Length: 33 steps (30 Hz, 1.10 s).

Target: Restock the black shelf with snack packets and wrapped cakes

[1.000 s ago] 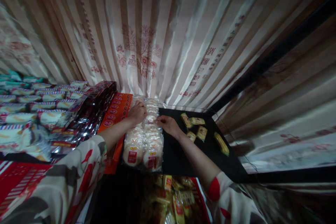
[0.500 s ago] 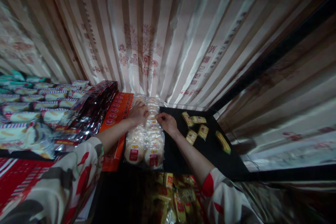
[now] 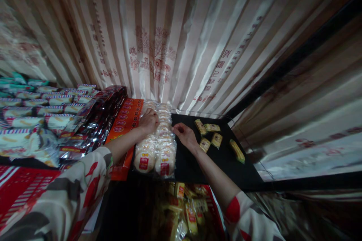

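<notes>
Two rows of round, pale crackers in clear wrappers (image 3: 165, 148) overlap away from me on the black table. My left hand (image 3: 149, 121) rests on the far part of the left row, its fingers curled down; what they grip, if anything, is hidden. At the right edge of the right row, my right hand (image 3: 186, 135) has its thumb and fingertips drawn together, close to the wrappers. Anything pinched there is too small to make out. Red labels show on the nearest crackers.
An orange printed sheet (image 3: 124, 120) and dark shiny packets (image 3: 98, 115) lie left, beyond them several white packets (image 3: 59, 120). Small yellow packets (image 3: 216, 140) are scattered right. More yellow packets (image 3: 192, 218) fill a container in front. A pleated curtain (image 3: 181, 37) closes the back.
My right hand has shifted slightly nearer and now sits a little lower along the right row's edge. My left hand stays at the left row. The view has moved slightly.
</notes>
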Each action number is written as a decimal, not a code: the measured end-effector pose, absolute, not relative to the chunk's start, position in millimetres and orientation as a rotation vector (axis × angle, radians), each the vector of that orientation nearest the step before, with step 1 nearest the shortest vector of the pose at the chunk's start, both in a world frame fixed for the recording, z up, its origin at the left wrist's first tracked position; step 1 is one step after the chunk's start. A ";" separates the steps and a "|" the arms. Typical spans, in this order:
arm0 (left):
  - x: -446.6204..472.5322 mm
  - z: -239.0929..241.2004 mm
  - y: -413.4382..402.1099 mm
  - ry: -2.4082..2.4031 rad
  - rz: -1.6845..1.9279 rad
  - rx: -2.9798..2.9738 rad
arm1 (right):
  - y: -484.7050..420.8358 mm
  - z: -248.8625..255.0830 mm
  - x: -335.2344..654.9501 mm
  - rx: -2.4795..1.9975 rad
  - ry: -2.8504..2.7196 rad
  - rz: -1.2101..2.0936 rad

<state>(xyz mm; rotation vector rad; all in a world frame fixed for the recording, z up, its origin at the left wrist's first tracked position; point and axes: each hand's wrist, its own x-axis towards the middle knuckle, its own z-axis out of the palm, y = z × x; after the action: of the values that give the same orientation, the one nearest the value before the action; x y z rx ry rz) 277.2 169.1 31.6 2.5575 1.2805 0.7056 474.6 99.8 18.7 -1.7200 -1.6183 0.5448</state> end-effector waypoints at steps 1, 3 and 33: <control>277.2 31.4 169.1 1.281 0.702 2.558 | 98.2 19.2 475.5 -1.703 -1.618 0.577; 277.3 31.4 169.2 1.299 0.685 2.562 | 97.8 19.1 475.9 -1.666 -1.618 0.640; 266.4 31.0 149.8 1.241 0.710 2.553 | 104.5 12.8 445.3 -1.771 -1.607 0.502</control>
<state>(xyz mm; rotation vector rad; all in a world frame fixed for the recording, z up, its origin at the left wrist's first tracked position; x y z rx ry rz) 266.4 149.8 31.0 2.5533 1.2414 0.7101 445.3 104.5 12.8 -1.7714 -1.6066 0.5018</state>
